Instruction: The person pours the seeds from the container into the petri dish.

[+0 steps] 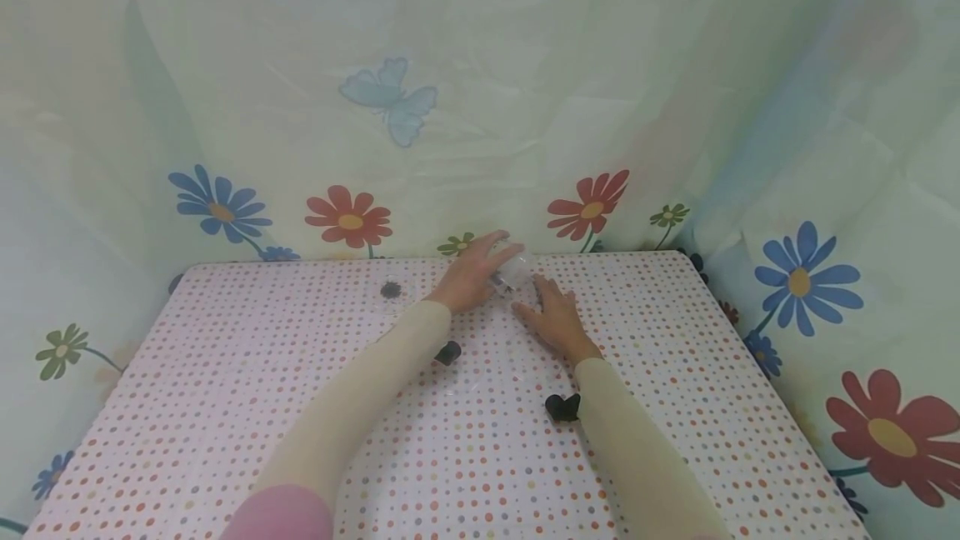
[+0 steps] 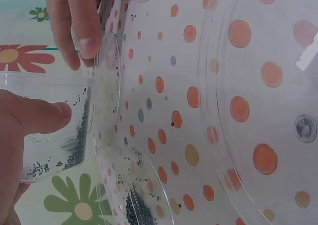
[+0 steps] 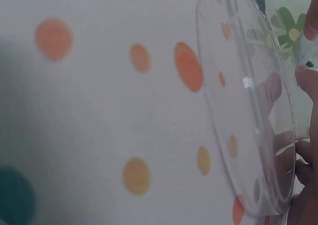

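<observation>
My left hand (image 1: 467, 280) grips a clear plastic cup (image 2: 54, 130) near the back of the table. The cup is tipped on its side, dark granules lying along its lower wall. Just past its mouth lies a clear shallow dish (image 2: 107, 81) with a few granules on it. My right hand (image 1: 558, 323) is to the right of the cup, fingers extended, fingertips right at that dish's rim in the left wrist view. Left of my left hand, another clear dish (image 2: 161, 197) holds a dark heap of granules (image 1: 391, 290).
Nearer to me, a large clear dish (image 2: 226, 135) lies on the dotted tablecloth (image 1: 247, 407). In the right wrist view a clear dish (image 3: 213, 101) lies close in front of the right hand. A flowered backdrop (image 1: 480, 107) rises behind the table's back edge.
</observation>
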`<state>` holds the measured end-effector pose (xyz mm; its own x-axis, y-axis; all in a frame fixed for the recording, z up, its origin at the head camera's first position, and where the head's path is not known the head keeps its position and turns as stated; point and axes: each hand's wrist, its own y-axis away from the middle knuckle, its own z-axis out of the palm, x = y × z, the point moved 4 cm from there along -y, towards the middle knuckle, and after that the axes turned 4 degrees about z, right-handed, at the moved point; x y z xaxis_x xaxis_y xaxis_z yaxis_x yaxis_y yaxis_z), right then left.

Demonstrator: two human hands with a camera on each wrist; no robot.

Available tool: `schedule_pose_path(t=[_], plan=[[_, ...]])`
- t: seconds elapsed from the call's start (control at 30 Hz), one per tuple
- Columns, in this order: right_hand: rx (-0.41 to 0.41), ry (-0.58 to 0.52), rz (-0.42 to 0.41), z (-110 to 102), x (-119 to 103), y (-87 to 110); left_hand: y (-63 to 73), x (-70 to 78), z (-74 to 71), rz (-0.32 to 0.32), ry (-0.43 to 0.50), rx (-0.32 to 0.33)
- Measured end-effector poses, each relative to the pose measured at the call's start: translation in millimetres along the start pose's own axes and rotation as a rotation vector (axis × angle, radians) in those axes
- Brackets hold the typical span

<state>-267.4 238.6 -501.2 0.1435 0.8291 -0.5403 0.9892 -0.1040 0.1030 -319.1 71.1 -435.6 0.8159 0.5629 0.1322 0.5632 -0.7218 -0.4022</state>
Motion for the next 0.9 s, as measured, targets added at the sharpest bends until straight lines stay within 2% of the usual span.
schedule_pose_path(t=[0.33, 0.63, 0.9], plan=[[0.007, -0.014, 0.019, 1.2, 1.6, -0.8, -3.2, 1.5, 0.9, 0.026, -0.002, -0.001], [0.021, -0.026, -0.008, 0.5, 0.1, 1.1, -3.6, 5.0, -0.3, 0.060, -0.038, -0.016], [0.005, -0.040, 0.023, 0.7, 1.6, 3.9, -5.1, 7.0, 2.9, 0.049, -0.057, -0.056]])
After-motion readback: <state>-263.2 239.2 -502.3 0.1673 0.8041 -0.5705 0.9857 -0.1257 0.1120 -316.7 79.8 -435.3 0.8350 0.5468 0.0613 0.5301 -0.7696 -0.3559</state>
